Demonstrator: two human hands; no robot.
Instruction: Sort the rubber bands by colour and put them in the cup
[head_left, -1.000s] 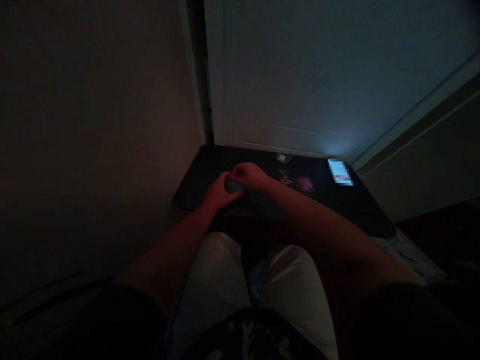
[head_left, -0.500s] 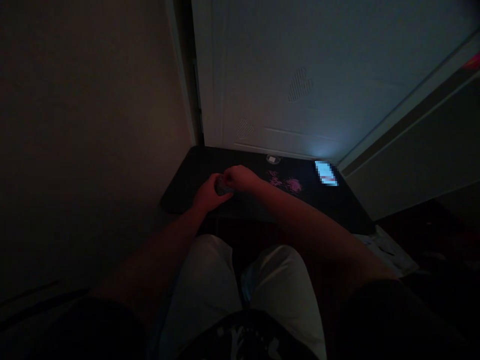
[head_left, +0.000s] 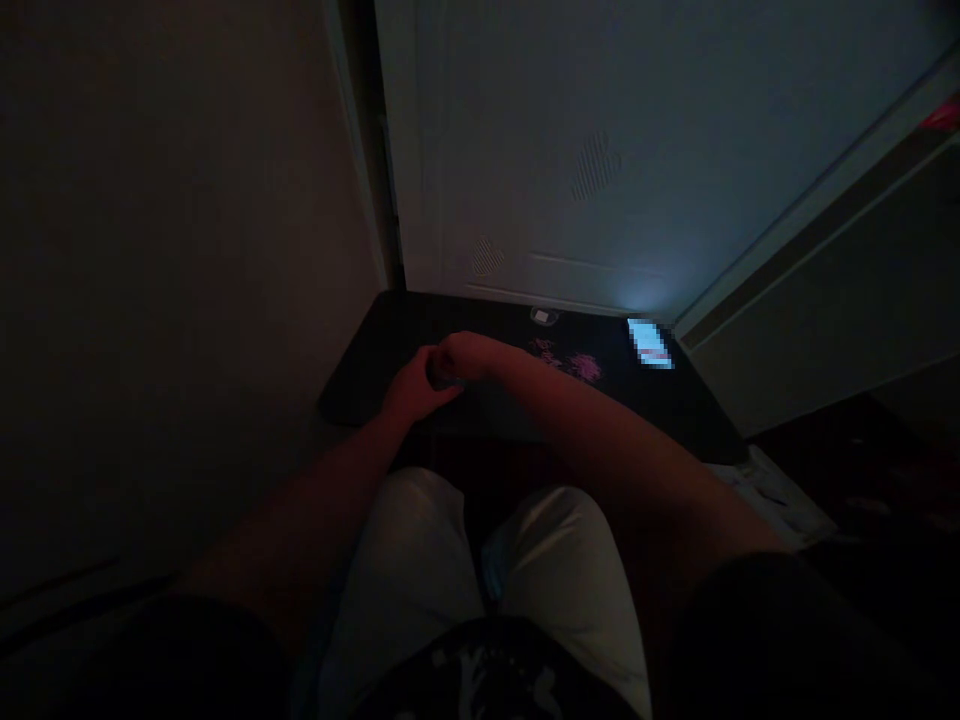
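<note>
On the left part of the low black table [head_left: 367,350], my left hand [head_left: 411,388] curls round a small round clear container [head_left: 441,379]. My right hand [head_left: 466,357] is closed over the container's top, fingertips down at its opening. What those fingers hold, if anything, is hidden in the dark. To the right of my hands lie two loose heaps of small thin pink pieces, a denser heap [head_left: 585,367] and a scattered heap [head_left: 541,350] partly behind my right forearm. Behind them is a clear round lid [head_left: 544,316] with a white label.
A lit phone [head_left: 649,343] lies at the table's right end. A white door [head_left: 517,150] with heart patterns rises directly behind the table, and a wall [head_left: 225,200] stands on the left. Papers [head_left: 784,495] show beyond the right front corner. The room is very dim.
My right hand has shifted slightly left and further over the container, covering more of it. My left hand keeps its hold. The picture is a little darker.
</note>
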